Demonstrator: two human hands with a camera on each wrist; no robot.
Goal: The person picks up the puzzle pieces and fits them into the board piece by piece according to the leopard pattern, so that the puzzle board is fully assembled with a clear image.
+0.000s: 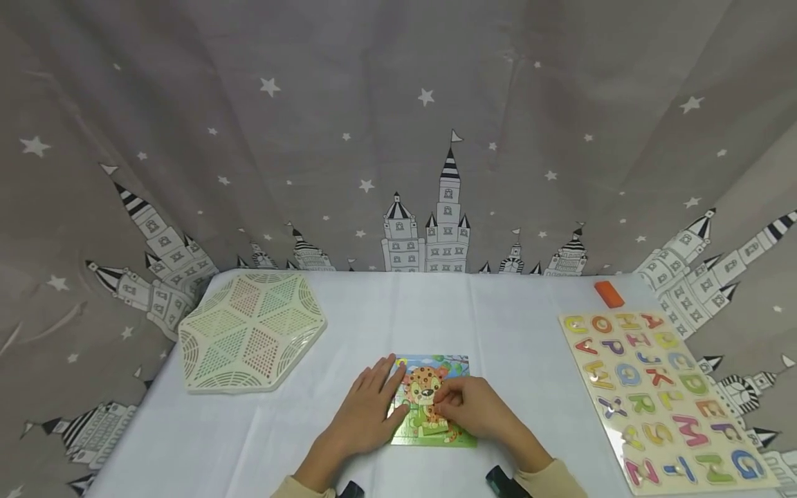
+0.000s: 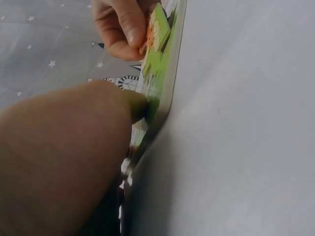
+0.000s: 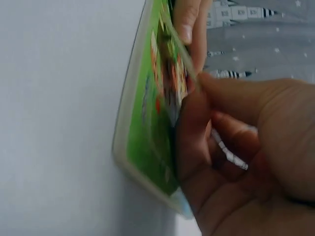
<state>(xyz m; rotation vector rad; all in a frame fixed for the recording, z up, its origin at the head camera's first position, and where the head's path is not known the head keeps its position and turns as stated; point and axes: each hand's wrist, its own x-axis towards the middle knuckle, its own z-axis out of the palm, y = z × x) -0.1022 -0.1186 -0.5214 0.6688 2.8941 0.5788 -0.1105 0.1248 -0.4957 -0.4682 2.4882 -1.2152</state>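
A small jigsaw puzzle [image 1: 457,364] with a spotted leopard cub on green grass lies on the white table. My right hand [image 1: 476,409] pinches a puzzle piece [image 2: 158,37] between thumb and finger at the picture's right side. That piece is tilted, part of it raised off the board, as both wrist views show. My left hand [image 1: 371,409] rests along the puzzle's left edge with its fingers extended, its thumb touching the lower left of the picture. The fingers partly cover the puzzle on both sides.
A cream hexagonal board with coloured holes [image 1: 252,332] sits at the left. On the right lies a wooden alphabet board [image 1: 669,401], with an orange block [image 1: 609,294] just behind it. A grey curtain [image 1: 398,124] printed with castles and stars surrounds the white table [image 1: 510,332].
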